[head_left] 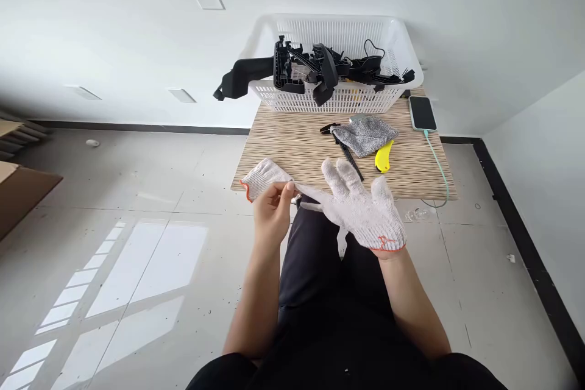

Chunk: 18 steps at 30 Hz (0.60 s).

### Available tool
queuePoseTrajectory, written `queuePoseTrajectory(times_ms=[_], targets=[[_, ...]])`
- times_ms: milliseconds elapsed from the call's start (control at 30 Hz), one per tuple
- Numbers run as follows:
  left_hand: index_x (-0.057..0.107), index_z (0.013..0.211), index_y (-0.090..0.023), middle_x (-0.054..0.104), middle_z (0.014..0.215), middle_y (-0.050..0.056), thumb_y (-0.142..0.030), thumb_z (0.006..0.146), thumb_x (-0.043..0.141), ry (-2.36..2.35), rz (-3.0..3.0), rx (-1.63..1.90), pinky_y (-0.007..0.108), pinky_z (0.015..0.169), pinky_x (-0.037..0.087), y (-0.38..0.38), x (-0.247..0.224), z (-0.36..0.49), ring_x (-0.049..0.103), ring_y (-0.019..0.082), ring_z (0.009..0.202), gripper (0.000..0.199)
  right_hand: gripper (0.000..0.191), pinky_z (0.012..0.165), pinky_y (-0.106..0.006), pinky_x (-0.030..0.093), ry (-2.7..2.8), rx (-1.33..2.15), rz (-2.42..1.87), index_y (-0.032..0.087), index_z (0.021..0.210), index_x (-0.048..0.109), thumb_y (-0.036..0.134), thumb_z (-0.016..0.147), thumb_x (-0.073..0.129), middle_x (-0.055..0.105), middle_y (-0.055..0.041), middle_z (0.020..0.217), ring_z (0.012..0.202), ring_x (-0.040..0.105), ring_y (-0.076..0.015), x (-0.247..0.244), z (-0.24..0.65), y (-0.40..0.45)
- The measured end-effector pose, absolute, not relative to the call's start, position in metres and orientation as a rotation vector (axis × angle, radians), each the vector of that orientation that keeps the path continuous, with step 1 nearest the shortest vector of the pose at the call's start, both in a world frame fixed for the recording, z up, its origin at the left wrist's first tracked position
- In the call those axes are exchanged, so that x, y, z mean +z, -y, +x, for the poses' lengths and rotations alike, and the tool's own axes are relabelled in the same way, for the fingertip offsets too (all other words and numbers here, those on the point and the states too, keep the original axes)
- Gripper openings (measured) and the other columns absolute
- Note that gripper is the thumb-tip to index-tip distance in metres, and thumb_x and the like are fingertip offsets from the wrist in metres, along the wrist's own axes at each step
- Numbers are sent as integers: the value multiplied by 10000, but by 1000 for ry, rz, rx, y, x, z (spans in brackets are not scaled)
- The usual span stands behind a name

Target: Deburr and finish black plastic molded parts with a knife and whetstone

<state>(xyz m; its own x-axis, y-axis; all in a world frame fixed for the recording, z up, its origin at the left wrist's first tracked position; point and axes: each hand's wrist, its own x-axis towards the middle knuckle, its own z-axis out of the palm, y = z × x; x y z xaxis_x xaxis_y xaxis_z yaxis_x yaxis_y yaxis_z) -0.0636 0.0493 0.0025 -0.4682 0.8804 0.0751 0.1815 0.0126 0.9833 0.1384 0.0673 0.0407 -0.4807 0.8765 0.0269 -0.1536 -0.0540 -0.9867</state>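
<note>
My right hand [363, 210] wears a white knit glove with an orange-stitched cuff. Its fingers are spread, and nothing is visible in its grasp. A strip of white tape [311, 192] runs from the gloved hand to my bare left hand [274, 210], whose thumb and fingers pinch its end. A second white glove [265, 177] with an orange edge lies on the table's front left edge, just behind my left hand. Below the gloved hand, a loose white strip [342, 241] hangs over my lap.
On the wooden table [283, 140] stands a white basket [365, 97] with black plastic parts [326, 70]. Nearer lie a grey cloth [365, 134], a yellow cutter [384, 156], a black strip [350, 155] and a phone [422, 113] on a green cable [439, 161]. A cardboard box [27, 195] is at left.
</note>
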Motion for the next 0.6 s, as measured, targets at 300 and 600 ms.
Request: queuePoseTrajectory(times_ms=[300, 600], targets=[[577, 975, -216, 654, 883, 25, -247, 818, 715, -1431, 2236, 1521, 298, 762, 537, -9, 5, 4, 632, 170, 830, 211, 721, 1226, -647, 276, 853, 1826, -504, 521, 1483, 426, 882, 872, 298, 356, 96, 1671, 1495, 417, -264, 50, 124, -76], [626, 875, -206, 731, 874, 18, -100, 764, 633, -1412, 2545, 1157, 320, 727, 499, -8, 7, 28, 627, 185, 797, 153, 486, 1293, -589, 145, 901, 1544, -535, 409, 1405, 534, 605, 963, 483, 425, 34, 1632, 1569, 295, -224, 38, 121, -83]])
